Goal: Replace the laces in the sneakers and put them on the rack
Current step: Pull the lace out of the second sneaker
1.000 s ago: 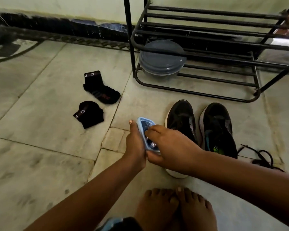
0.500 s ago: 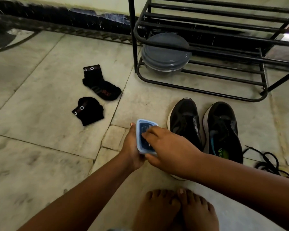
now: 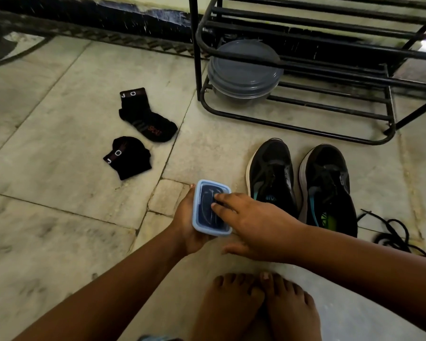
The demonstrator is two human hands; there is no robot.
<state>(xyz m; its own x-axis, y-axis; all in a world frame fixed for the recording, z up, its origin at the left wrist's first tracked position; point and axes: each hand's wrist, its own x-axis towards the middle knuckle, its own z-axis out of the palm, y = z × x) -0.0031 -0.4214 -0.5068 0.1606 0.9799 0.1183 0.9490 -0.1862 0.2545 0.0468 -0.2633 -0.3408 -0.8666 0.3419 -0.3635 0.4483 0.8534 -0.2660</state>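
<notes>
Two black sneakers stand side by side on the floor, the left sneaker [image 3: 272, 175] and the right sneaker [image 3: 328, 185], toes toward the black metal rack [image 3: 305, 121]. My left hand [image 3: 190, 227] holds a small blue-rimmed plastic box [image 3: 210, 207] from underneath and behind. My right hand [image 3: 253, 225] reaches over it, fingertips inside the box touching dark contents I cannot identify. A loose black lace [image 3: 394, 232] lies on the floor right of the sneakers.
Two black socks [image 3: 145, 116] [image 3: 128, 157] lie on the tiles to the left. A grey lidded round container [image 3: 244, 70] sits on the rack's bottom shelf. My bare feet [image 3: 256, 306] are at the bottom of the view.
The view has shifted slightly. My right hand's fingers have moved from the box's lower edge up into the box. The left hand keeps holding the box.
</notes>
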